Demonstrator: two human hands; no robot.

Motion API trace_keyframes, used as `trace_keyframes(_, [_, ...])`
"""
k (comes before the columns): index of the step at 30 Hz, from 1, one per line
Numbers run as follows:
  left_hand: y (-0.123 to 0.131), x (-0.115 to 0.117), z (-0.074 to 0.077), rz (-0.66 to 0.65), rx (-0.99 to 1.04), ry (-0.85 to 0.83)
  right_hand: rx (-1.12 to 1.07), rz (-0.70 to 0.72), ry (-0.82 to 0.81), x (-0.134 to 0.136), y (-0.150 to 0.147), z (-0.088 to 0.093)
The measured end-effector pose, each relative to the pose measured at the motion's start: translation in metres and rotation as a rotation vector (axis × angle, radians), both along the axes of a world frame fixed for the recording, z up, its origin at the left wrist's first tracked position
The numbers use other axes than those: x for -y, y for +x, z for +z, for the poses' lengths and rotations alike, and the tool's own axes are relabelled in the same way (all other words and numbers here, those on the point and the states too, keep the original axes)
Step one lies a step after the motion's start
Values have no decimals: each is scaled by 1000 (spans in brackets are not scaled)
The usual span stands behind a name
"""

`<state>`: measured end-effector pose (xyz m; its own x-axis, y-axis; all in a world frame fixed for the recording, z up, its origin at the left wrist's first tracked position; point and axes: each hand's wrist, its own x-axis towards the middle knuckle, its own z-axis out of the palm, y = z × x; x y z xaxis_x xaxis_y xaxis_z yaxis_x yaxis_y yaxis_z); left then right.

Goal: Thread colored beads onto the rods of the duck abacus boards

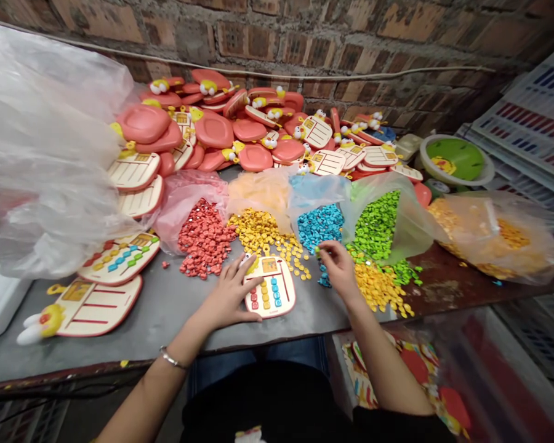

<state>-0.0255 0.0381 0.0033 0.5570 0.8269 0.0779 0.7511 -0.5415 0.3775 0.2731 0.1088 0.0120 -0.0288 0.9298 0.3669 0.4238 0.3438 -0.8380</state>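
The left hand [228,294] lies open, fingers spread, pinning the toy board [270,289] flat at its edge. Beside it, the right hand [339,271] is pinched at the blue keys [321,224]; whether it holds one is too small to tell. Red [205,237], yellow [261,227] and green keys [376,224] spill from open bags just beyond, within reach.

Cream toy abacus board [277,278], coral-rimmed, lying flat, red, yellow and blue beads [264,295] in rows

Left hand [228,294] spread palm-down, right hand [338,269] curled forward
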Motion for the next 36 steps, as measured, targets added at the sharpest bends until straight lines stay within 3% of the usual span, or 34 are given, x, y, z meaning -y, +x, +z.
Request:
trace_keyframes(3, [0,0,0,1,-5,4,39,184,-47,3,-40,-7])
trace_keyframes(7, [1,1,0,3,-3,0,154,270,9,-7,-60,-11])
trace_keyframes(18, [2,2,1,10,-3,-2,460,402,292,0,-65,-20])
trace_keyframes(23, [1,2,1,8,-3,-2,402,529,215,8,-55,-7])
trace_keyframes(27, [1,2,0,8,7,-13,301,464,74,3,-45,-3])
trace_keyframes(31, [1,1,0,9,15,-17,338,338,52,-9,-46,-8])
trace_keyframes(36, [1,1,0,10,15,-15,366,418,120,-12,-54,-18])
